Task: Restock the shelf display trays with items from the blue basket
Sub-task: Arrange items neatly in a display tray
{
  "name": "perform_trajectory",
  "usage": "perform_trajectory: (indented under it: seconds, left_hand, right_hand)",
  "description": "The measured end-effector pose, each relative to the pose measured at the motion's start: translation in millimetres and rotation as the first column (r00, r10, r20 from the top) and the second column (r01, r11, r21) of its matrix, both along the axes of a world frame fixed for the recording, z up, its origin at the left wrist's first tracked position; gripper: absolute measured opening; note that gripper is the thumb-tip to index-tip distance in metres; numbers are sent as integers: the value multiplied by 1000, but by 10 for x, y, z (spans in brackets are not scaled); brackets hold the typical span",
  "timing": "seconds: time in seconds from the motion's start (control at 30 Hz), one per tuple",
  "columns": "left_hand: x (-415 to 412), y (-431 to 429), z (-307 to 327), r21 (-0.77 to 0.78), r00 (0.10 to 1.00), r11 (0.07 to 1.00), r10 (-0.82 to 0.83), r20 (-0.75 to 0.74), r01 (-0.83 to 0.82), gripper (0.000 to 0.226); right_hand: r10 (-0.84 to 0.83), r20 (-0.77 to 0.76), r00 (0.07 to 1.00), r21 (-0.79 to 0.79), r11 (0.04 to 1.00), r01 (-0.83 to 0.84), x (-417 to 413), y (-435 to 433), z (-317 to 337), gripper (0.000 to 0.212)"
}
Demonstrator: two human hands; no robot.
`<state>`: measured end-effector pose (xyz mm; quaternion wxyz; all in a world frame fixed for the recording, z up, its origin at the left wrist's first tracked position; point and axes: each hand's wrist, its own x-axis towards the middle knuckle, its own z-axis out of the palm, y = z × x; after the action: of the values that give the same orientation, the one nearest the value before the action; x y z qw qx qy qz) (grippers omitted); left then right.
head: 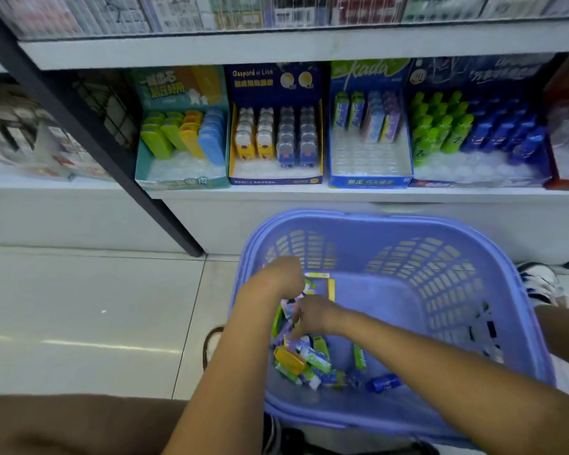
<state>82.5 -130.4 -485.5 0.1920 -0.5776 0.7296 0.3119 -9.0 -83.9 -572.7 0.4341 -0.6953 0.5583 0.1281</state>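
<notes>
Both hands are sunk in the basket [440, 274] on the floor, where the small packs [309, 359] are heaped in its near-left corner, their long axes lying every way. The right hand [312, 315] is set just beyond the heap and nearer to it, and the left hand [276, 277] is placed farther off to the left; whether either is gripping a pack cannot be told, the fingers being blurred and partly hidden. The trays [370, 182] are found on the shelf [309, 193] well beyond the far rim, so a pack would have to be carried up and away.

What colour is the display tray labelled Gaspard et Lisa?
The tray is navy blue with yellow inner sides, clearest in the head view.
</notes>
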Motion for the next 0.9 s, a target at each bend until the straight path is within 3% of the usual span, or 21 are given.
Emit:
perform_trajectory:
  seconds: [0.1,0.2,0.33,0.4,0.5,0.6,0.63,0.77,0.9]
  left_hand:
    - [15,37,-139,-8,995,999,-33,97,34,28]
    - [14,69,-261,13,985,1000,-25,170,23,28]
    - [-39,233,-481,81,978,997,-34,205,18,34]
    - [-48,347,-662,150,964,988,-61,257,23,43]
    - [-53,413,-831,227,944,973,-42,328,-36,65]
    - [-61,395,-896,190,947,976,42,318,-107,49]
    - [-71,402,-914,171,946,979,54,320,-114,50]
    - [-134,439,-1118,90,943,992,58,327,-92,77]
    - [-94,458,-1212,77,942,996,16,336,-44,54]
  right_hand:
    - [-12,73,997,1,1000,12,117,180,-216,8]
    - [-136,136,981,1,991,137,34,228,-318,17]
    - [-128,101,987,35,991,125,-145,222,-406,17]
    - [-147,132,980,68,988,138,-138,259,-429,8]
    - [-211,177,961,87,976,199,-58,295,-467,17]
    - [-230,167,959,92,972,217,-92,265,-500,6]
    - [-253,151,956,100,966,240,-141,230,-485,12]
    - [-337,106,935,134,937,323,-475,55,-409,15]
    - [-393,113,912,129,916,379,-820,-41,-306,14]
